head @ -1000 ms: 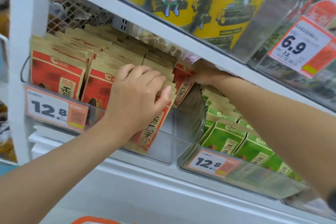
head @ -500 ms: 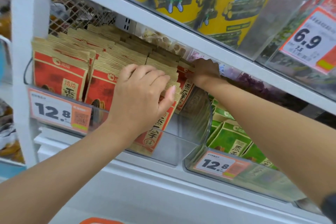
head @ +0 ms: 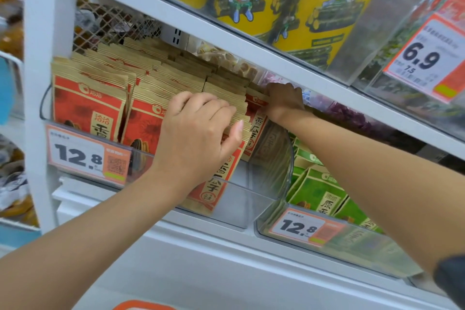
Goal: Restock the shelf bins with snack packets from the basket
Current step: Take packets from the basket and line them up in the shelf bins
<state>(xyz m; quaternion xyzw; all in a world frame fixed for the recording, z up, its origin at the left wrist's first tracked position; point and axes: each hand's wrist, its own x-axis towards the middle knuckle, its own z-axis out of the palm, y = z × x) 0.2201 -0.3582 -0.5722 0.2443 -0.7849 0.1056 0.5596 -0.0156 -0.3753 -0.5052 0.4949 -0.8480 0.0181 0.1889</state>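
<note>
Right grip (head: 284, 103) is further out from under the shelf (head: 251, 51), pinching a red packet (head: 255, 131); left grip (head: 196, 138) clasps the packet stack (head: 226, 94)

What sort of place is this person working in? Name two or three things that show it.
Most likely a shop's snack aisle, perhaps a supermarket. Printed price tags are fixed to clear shelf bins, identical red snack packets stand in rows, and green packets fill the next bin.

Right hand (head: 284, 103) nearer, atop packets (head: 254, 131)
</note>
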